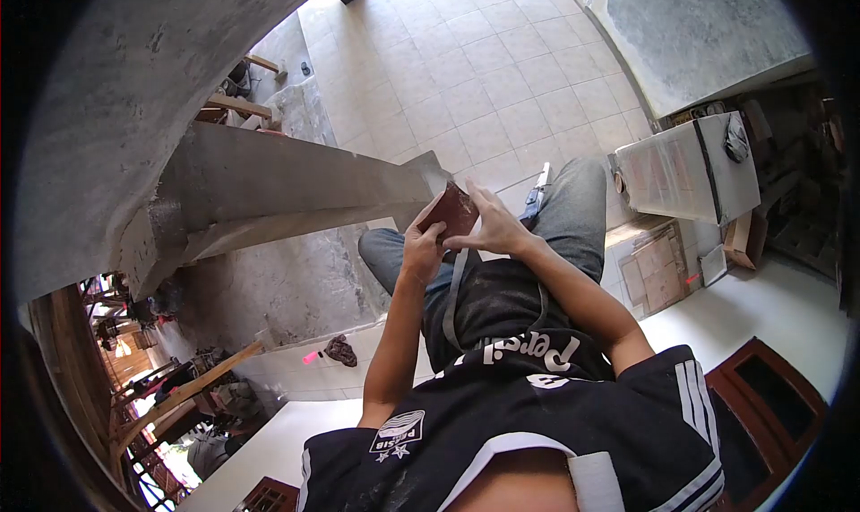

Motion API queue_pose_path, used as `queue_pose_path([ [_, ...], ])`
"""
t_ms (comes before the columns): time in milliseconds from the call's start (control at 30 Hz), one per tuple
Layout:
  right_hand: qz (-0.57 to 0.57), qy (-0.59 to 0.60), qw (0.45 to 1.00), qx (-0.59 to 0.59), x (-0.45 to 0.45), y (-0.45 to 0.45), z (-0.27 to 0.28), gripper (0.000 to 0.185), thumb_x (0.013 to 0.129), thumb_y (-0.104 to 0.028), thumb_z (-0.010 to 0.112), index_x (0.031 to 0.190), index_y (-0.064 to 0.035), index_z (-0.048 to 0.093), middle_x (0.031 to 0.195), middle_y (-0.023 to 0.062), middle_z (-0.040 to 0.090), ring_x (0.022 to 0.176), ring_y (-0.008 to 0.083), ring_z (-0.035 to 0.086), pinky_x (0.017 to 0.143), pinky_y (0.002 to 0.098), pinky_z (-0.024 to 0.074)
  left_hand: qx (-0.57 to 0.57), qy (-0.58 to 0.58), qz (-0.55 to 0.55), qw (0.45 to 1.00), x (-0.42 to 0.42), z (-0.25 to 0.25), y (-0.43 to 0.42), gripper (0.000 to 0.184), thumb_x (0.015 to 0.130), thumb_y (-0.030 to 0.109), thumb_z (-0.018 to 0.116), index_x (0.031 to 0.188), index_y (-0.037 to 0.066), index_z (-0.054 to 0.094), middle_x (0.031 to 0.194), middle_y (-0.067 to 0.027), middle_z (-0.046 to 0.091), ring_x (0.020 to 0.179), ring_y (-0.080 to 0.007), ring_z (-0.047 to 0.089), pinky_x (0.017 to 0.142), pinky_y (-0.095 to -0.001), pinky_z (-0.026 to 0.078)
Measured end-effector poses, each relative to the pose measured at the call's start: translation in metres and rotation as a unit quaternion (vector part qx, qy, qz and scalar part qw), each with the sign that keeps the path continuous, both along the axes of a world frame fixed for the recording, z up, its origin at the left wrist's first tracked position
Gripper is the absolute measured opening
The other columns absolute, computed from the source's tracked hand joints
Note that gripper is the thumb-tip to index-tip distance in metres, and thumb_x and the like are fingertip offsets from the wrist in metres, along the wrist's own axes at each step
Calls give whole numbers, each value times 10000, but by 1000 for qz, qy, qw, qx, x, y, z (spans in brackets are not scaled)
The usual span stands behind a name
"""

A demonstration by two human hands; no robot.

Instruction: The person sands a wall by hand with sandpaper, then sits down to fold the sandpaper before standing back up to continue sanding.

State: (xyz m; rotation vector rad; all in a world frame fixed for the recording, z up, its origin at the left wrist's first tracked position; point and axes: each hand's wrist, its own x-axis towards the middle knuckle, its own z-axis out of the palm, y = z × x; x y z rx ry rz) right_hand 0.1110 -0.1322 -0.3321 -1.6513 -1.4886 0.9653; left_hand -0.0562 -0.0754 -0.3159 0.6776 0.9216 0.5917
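Held a flat sheet (455, 209) in the left hand (425, 245), with the right hand (494, 225) at its right edge and the right knee (580, 182) farther right. Had a pillar (278, 176) on the left, with its end beyond the sheet; ahead, a tiled floor (493, 73); right of the knee, a cabinet (663, 176). Had a bundle (340, 351) on tiles (300, 382) at the left, with a small object (311, 358) just left of it.
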Motion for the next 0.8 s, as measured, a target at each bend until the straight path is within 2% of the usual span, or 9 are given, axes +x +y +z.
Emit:
queue_pose_path([
  [67, 25, -16, 1000, 0, -5, -2, 4, 1196, 619, -504, 845, 1410, 155, 236, 1355, 324, 413, 1272, 412, 427, 1064, 409, 363, -2, 13, 10, 1000, 5, 3, -2, 450, 886, -53, 454, 1333, -7, 475, 1198, -149, 591, 1012, -233, 635, 841, -353, 560],
  [133, 21, 8, 999, -22, -3, 0, 0, 1097, 646, -441, 840, 1406, 123, 284, 1326, 303, 460, 1236, 386, 475, 1039, 399, 393, -20, 36, 10, 999, 8, 7, -4, 418, 895, -34, 477, 1313, -13, 480, 1196, -141, 588, 1026, -232, 626, 871, -347, 542],
  [267, 39, 126, 988, -77, 7, 7, 6, 892, 693, -306, 820, 1390, 41, 384, 1243, 237, 565, 1119, 332, 581, 975, 373, 454, 50, 44, -22, 998, 10, -1, -2, 404, 899, 9, 548, 1298, -23, 495, 1187, -123, 611, 1033, -201, 627, 858, -301, 537],
  [367, 15, 96, 995, -13, 10, 5, -5, 798, 715, -266, 815, 1369, -8, 438, 1186, 186, 616, 1056, 299, 622, 932, 364, 482, 32, 33, -41, 998, 12, 9, 0, 391, 915, 37, 575, 1294, -19, 498, 1192, -118, 610, 1044, -200, 622, 870, -303, 533],
  [467, 22, 137, 990, -2, 13, 3, 12, 802, 731, -279, 818, 1369, 16, 433, 1176, 187, 623, 1058, 262, 620, 908, 349, 494, 10, -10, -31, 999, 12, 8, 2, 386, 924, 43, 576, 1298, -13, 498, 1202, -118, 609, 1056, -203, 620, 876, -306, 533],
  [567, -27, 263, 964, -19, 17, 2, 9, 756, 771, -308, 790, 1327, 74, 449, 1151, 204, 634, 1002, 250, 635, 866, 342, 503, 4, 4, -32, 999, 10, 12, 3, 401, 924, 28, 566, 1315, -13, 486, 1221, -120, 604, 1089, -208, 610, 897, -310, 526],
  [667, -139, 397, 903, -86, 32, 6, 15, 649, 823, -258, 755, 1294, 99, 485, 1131, 183, 650, 971, 192, 638, 865, 307, 503, 36, 43, -57, 997, 9, 19, 0, 422, 923, 16, 555, 1334, -20, 468, 1244, -121, 596, 1132, -205, 589, 934, -315, 504],
  [767, -94, 390, 910, -106, 51, 4, -6, 491, 873, -153, 701, 1273, 74, 529, 1040, 130, 675, 860, 128, 647, 777, 256, 524, 116, 72, -97, 986, 11, 18, -1, 439, 922, 14, 556, 1346, -28, 452, 1264, -126, 588, 1160, -199, 570, 969, -321, 476],
  [800, -102, 394, 907, -110, 49, 3, -2, 362, 876, -143, 695, 1165, 56, 605, 982, 99, 679, 819, 125, 644, 741, 247, 525, 135, 69, -103, 983, 12, 17, -2, 445, 921, 17, 561, 1349, -30, 447, 1266, -128, 587, 1163, -197, 566, 977, -323, 469],
])
